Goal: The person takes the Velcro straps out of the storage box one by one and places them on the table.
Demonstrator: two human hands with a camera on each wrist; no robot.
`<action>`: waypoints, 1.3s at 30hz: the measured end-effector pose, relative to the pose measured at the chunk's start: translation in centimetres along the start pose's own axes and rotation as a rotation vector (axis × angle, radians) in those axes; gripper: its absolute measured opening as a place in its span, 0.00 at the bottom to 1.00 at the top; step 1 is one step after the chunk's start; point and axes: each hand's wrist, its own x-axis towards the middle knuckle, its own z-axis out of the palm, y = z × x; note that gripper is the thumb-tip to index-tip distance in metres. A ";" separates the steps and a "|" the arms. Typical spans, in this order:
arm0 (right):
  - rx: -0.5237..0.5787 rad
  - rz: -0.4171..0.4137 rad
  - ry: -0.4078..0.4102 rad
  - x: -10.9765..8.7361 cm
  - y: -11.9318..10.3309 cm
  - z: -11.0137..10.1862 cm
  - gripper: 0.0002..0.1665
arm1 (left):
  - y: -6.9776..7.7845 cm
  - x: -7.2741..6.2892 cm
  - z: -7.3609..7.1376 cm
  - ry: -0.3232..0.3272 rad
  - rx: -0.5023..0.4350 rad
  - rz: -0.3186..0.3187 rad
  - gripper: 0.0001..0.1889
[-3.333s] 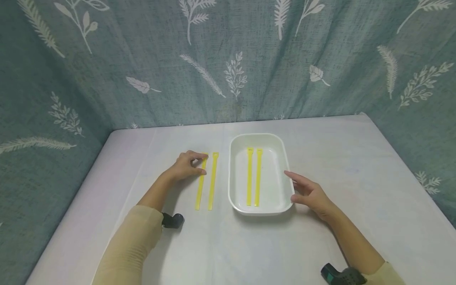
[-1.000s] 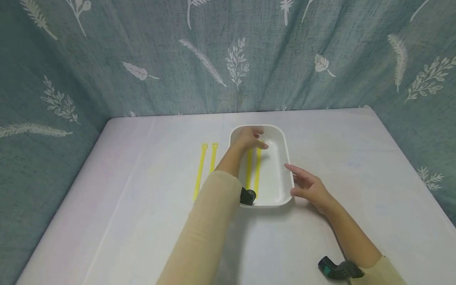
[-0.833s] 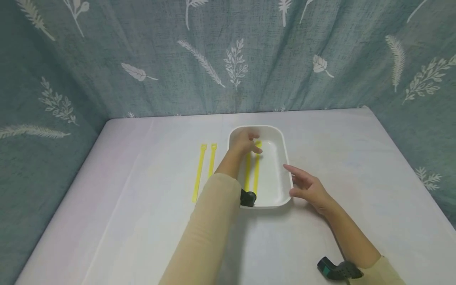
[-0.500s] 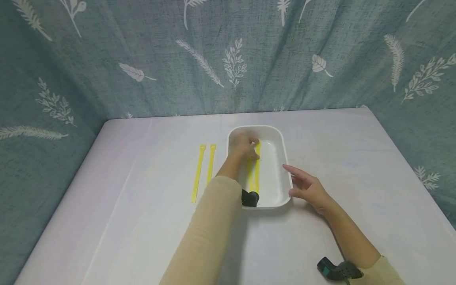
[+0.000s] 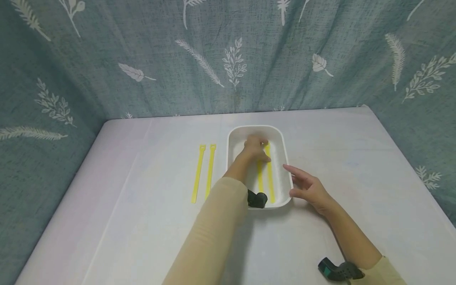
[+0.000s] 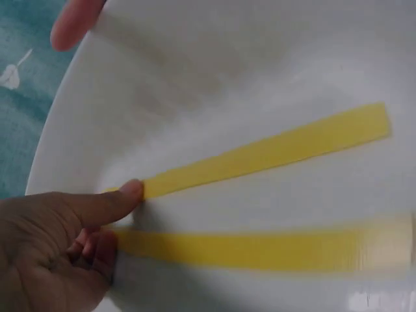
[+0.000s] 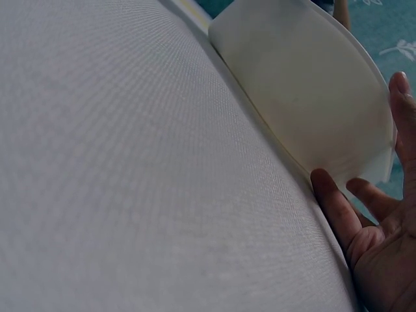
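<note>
Left hand (image 5: 254, 149) is inside the white tray (image 5: 278, 158), pinching the right strip (image 5: 270, 178) near its far end, thumb on it in the left wrist view. Left strip (image 5: 260, 177) runs close alongside; its far end is under that hand. Can't tell whether the folded fingers grip it too or only sit by it.

Axis is what matters, as I judge it: right strip runs far edge to near edge of the tray, near end canted a bit right, roughly parallel to the tray's right wall, with bare tray floor between. Any sideways shift is across that axis, and the pinch sits at one end, so the near end could swing.

Right hand (image 5: 308, 188) is at the outside of the right wall, toward the near right corner, fingers spread against it, no strip in it. Left hand is clearly the nearer one to both tray strips.

Other pair: outer loose strip (image 5: 198, 174) and inner loose strip (image 5: 211, 166), both on the counter (image 5: 149, 229), left of the tray's left wall, long axes far-to-near, near ends leaning left. Left sleeve (image 5: 213, 225) covers the inner one's near end.
</note>
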 end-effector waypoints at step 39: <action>-0.018 -0.004 -0.001 0.0 -0.2 0.1 0.39 | 0.9 -0.1 -0.4 -0.105 -0.447 0.239 0.19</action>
